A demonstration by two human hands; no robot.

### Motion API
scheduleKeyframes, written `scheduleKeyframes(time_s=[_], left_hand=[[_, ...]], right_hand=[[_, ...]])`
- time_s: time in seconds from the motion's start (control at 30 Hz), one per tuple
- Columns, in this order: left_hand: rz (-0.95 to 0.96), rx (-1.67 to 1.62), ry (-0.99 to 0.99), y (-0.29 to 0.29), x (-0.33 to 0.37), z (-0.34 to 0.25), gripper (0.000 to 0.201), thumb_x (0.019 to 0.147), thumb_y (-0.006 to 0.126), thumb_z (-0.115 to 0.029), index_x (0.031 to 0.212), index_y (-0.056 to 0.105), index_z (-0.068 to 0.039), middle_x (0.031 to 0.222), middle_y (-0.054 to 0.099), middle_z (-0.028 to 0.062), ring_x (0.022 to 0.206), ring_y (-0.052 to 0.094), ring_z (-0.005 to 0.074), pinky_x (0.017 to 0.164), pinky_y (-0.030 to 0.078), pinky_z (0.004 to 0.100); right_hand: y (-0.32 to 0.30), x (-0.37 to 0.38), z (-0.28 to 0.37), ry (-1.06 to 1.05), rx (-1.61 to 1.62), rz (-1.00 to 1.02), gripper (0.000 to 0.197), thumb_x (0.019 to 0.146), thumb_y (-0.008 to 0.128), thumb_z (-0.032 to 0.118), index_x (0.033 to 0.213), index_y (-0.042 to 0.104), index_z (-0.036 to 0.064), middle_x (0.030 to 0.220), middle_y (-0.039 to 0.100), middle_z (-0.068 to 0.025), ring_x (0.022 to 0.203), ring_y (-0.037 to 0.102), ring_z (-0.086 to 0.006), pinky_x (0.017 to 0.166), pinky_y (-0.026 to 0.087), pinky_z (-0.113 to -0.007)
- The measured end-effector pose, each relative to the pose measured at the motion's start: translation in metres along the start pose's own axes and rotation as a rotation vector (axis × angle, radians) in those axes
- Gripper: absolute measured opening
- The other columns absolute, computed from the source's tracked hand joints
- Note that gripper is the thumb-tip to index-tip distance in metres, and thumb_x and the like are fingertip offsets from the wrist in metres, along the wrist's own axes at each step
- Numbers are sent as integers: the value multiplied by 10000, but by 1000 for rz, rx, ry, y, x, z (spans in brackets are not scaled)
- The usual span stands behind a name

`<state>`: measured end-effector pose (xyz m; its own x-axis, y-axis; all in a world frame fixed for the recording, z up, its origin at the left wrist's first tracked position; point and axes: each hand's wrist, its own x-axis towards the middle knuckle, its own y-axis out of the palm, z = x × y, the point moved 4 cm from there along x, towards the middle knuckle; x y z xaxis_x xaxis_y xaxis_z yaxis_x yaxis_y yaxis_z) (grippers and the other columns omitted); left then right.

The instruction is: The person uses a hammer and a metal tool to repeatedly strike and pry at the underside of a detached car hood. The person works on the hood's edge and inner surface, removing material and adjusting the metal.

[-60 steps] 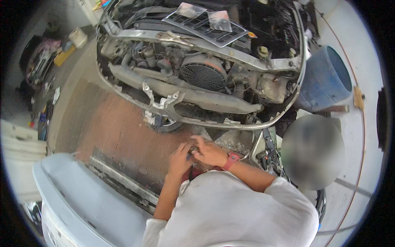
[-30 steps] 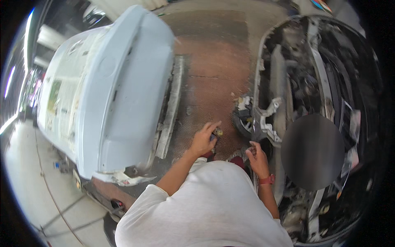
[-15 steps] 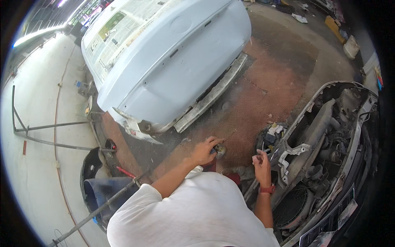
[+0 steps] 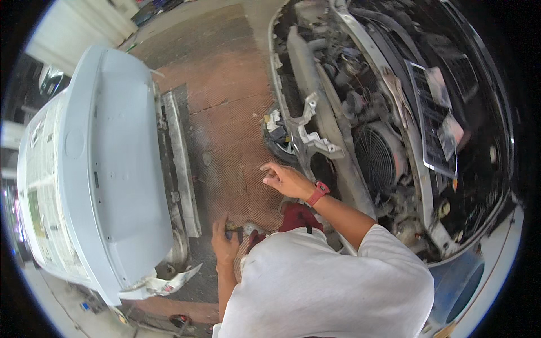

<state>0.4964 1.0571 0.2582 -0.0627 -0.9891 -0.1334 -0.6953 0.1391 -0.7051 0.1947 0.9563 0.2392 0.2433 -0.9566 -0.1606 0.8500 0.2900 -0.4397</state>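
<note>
My left hand (image 4: 225,243) hangs low over the patterned floor, fingers curled around a small dark and yellowish thing (image 4: 230,226) whose kind I cannot make out. A whitish shape (image 4: 249,228), perhaps a shoe, shows just beside it. My right hand (image 4: 284,179), with a red watch (image 4: 319,193) on its wrist, is raised in front of me. Its fingers are bent loosely with a gap between them, and nothing shows in them. Nearest to that hand is the stripped front of a car (image 4: 321,141), which it does not visibly touch.
On the left stands a pale blue-grey car body (image 4: 124,169) with paper over its rear window and a bare bumper beam (image 4: 181,163). The open engine bay on the right shows a round fan (image 4: 375,152). A wheel with small items (image 4: 276,135) lies by its edge.
My view and body have turned to the right, so the pale car now sits at the left and the engine bay fills the right. My right hand's fingers have moved farther apart.
</note>
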Motion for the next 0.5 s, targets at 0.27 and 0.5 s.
scheduleKeyframes(time_s=[0.27, 0.5], left_hand=[[56, -40, 188, -32, -13, 58, 660, 799, 659, 49, 1446, 607, -69, 1367, 617, 231, 1305, 579, 436, 1118, 463, 469], [147, -117, 219, -44, -40, 114, 554, 916, 628, -63, 1467, 588, -22, 1353, 608, 231, 1296, 571, 424, 1128, 435, 485]], right_hand=[[85, -85, 35, 235, 92, -110, 450, 1018, 692, 340, 1357, 582, 64, 1053, 742, -183, 995, 723, -388, 874, 551, -480], [148, -144, 54, 203, -47, -192, 442, 1018, 680, 360, 1341, 579, 74, 1045, 743, -179, 985, 723, -382, 853, 549, -492]])
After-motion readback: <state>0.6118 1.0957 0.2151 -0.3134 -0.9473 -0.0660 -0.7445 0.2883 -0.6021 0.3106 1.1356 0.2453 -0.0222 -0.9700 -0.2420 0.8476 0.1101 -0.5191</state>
